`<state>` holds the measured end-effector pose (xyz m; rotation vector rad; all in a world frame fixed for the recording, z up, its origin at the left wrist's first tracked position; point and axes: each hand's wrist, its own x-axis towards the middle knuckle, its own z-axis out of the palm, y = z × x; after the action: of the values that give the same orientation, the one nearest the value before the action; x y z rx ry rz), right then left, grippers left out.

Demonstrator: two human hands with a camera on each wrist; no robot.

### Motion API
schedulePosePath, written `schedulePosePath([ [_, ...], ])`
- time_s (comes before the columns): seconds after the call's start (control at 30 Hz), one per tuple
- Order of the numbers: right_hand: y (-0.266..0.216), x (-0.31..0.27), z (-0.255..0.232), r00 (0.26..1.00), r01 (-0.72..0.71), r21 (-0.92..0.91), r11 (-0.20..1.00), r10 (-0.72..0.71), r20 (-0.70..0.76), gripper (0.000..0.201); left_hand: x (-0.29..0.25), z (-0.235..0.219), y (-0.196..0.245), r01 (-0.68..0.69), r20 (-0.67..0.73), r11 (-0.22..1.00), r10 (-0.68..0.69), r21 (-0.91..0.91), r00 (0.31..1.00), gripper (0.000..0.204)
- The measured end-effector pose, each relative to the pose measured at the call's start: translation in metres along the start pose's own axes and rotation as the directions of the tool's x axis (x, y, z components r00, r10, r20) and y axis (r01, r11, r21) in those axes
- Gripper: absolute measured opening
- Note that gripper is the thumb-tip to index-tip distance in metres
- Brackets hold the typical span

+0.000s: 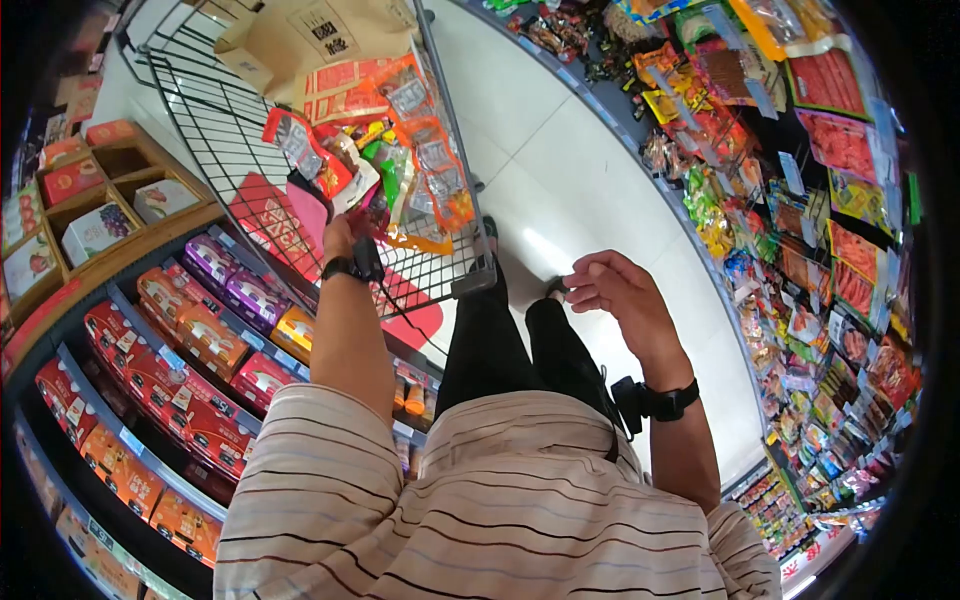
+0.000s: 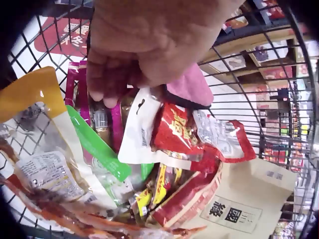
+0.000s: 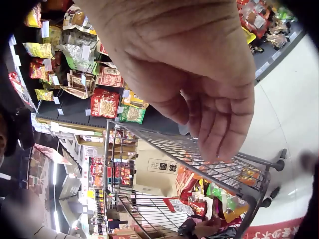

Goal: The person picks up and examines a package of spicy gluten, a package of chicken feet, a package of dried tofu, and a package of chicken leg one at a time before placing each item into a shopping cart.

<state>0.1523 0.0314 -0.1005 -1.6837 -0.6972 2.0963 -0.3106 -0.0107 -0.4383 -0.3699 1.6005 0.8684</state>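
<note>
My left hand [image 1: 338, 238] reaches into the wire shopping cart [image 1: 195, 120]. In the left wrist view its curled fingers grip a purple-edged snack bag [image 2: 116, 127], and the palm hides part of that bag. Close by lie a pink, dark-edged item [image 2: 192, 88], a white and red packet [image 2: 135, 132], a green-edged bag [image 2: 97, 145] and an orange-topped clear bag [image 2: 35, 89]. My right hand [image 1: 625, 295] hangs in the air to the right of the cart, fingers loosely bent, holding nothing.
A large brown paper bag [image 1: 320, 35] fills the cart's far end. Shelves with boxed packs [image 1: 170, 370] line the left, beside a wooden display [image 1: 130, 190]. Racks of snack packets [image 1: 840, 150] curve along the right, past a strip of pale floor [image 1: 590, 170].
</note>
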Motion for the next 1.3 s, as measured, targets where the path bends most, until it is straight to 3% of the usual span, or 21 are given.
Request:
schedulePosePath([
  [0.1,-0.001,-0.011,-0.004,0.997,0.070,0.020,0.997,-0.071,0.042,0.024,-0.048,0.018,0.007,-0.141,-0.057,0.987,0.136,-0.080,0.989,0.030],
  [0.2,0.000,-0.021,-0.010,0.991,0.112,0.016,0.994,-0.113,0.067,0.024,-0.086,0.026,0.015,-0.208,-0.020,0.964,0.208,-0.164,0.978,0.028],
  [0.33,0.001,-0.034,-0.018,0.976,0.179,-0.013,0.984,-0.176,0.127,0.025,-0.179,0.035,0.021,-0.299,0.141,0.947,0.314,-0.121,0.939,0.031],
  [0.37,0.001,-0.037,-0.021,0.969,0.201,-0.025,0.979,-0.195,0.149,0.025,-0.200,0.039,0.021,-0.317,0.091,0.946,0.323,-0.071,0.942,0.031],
  [0.4,0.000,-0.041,-0.022,0.961,0.227,-0.036,0.973,-0.218,0.170,0.025,-0.231,0.044,0.021,-0.368,0.146,0.929,0.371,-0.048,0.917,0.030],
  [0.5,-0.007,-0.051,-0.026,0.925,0.326,-0.063,0.943,-0.305,0.228,0.026,-0.332,0.065,0.019,-0.535,0.278,0.845,0.513,0.002,0.812,0.031],
  [0.6,-0.015,-0.066,-0.029,0.875,0.440,-0.083,0.894,-0.406,0.263,0.026,-0.410,0.077,0.012,-0.770,0.448,0.635,0.669,0.070,0.593,0.034],
  [0.63,-0.019,-0.070,-0.031,0.858,0.475,-0.089,0.875,-0.439,0.265,0.027,-0.431,0.080,0.012,-0.816,0.495,0.565,0.677,0.125,0.544,0.043],
  [0.73,-0.034,-0.090,-0.041,0.800,0.579,-0.075,0.812,-0.548,0.245,0.027,-0.481,0.090,0.014,-0.884,0.571,0.466,0.718,0.031,0.399,0.053],
  [0.77,-0.040,-0.097,-0.045,0.778,0.612,-0.067,0.788,-0.584,0.231,0.027,-0.499,0.098,0.015,-0.881,0.610,0.473,0.693,0.015,0.383,0.061],
  [0.87,-0.054,-0.114,-0.058,0.595,0.804,-0.128,0.581,-0.785,0.174,0.031,-0.533,0.126,0.011,-0.856,0.724,0.505,0.631,-0.112,0.278,0.063],
  [1.0,-0.065,-0.134,-0.083,0.502,0.862,-0.132,0.489,-0.858,0.109,0.042,-0.561,0.167,-0.002,-0.796,0.824,0.574,0.534,-0.190,0.188,0.066],
  [1.03,-0.065,-0.139,-0.089,0.518,0.852,-0.127,0.508,-0.852,0.069,0.043,-0.565,0.179,-0.008,-0.787,0.844,0.578,0.515,-0.216,0.147,0.065],
  [1.13,-0.065,-0.177,-0.113,0.663,0.747,-0.070,0.661,-0.734,0.144,0.040,-0.571,0.211,-0.024,-0.743,0.895,0.612,0.445,-0.271,0.040,0.063],
  [1.27,-0.045,-0.177,-0.150,0.666,0.734,0.092,0.673,-0.740,0.098,0.026,-0.578,0.252,-0.048,-0.701,0.909,0.648,0.417,-0.297,0.000,0.052],
  [1.3,-0.043,-0.186,-0.156,0.657,0.745,0.123,0.656,-0.753,0.037,0.020,-0.574,0.261,-0.049,-0.638,0.927,0.713,0.374,-0.291,-0.005,0.047],
])
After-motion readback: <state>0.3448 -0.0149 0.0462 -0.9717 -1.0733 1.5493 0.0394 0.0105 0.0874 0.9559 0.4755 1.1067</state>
